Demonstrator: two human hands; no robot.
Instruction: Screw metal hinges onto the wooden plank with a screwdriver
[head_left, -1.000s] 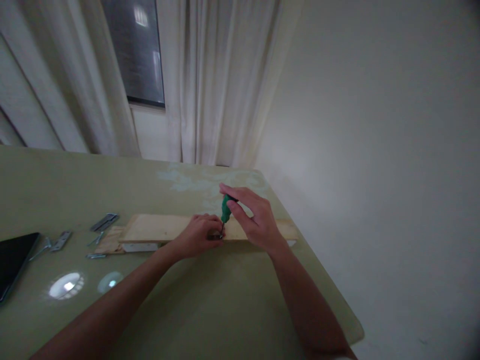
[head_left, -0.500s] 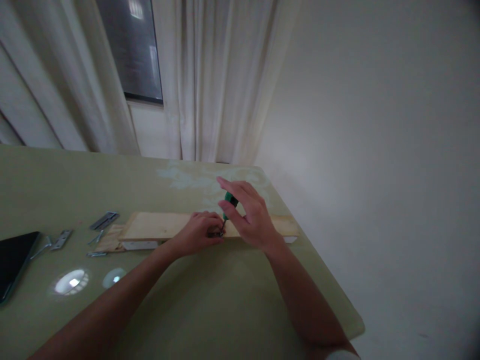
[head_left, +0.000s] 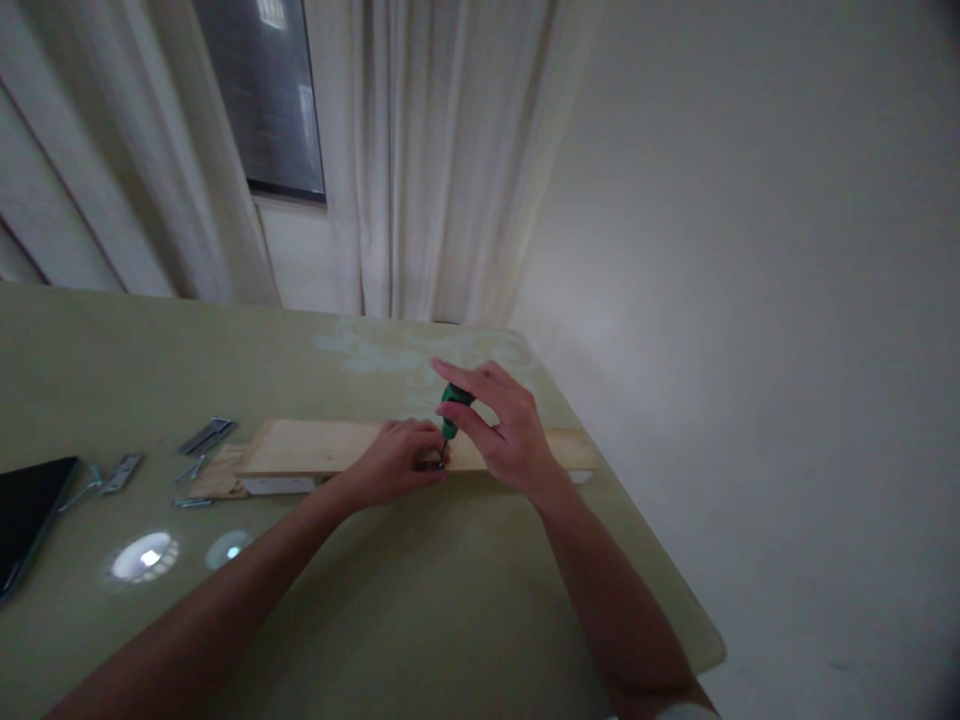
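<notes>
My right hand (head_left: 504,428) grips the green handle of a screwdriver (head_left: 455,398) between thumb and fingers, with the forefinger stretched out past the handle. The shaft slants down toward the front edge of a pale wooden board (head_left: 311,447). On that edge my left hand (head_left: 397,458) is closed around a small dark metal piece (head_left: 430,465), and its fingertips lie close to the screwdriver's tip. Fingers partly cover the metal piece, so its exact shape is hidden. Where tip and metal meet is too small to make out.
Metal plates (head_left: 208,436) and a smaller plate with holes (head_left: 121,474) lie left of the board. Several screws (head_left: 193,503) are nearby. A dark flat device (head_left: 34,510) rests at far left. The green table (head_left: 420,590) ends at right beside a wall.
The screwdriver's handle has turned and tilted slightly within my right hand, whose fingers have shifted a little. My left hand keeps its place on the board.
</notes>
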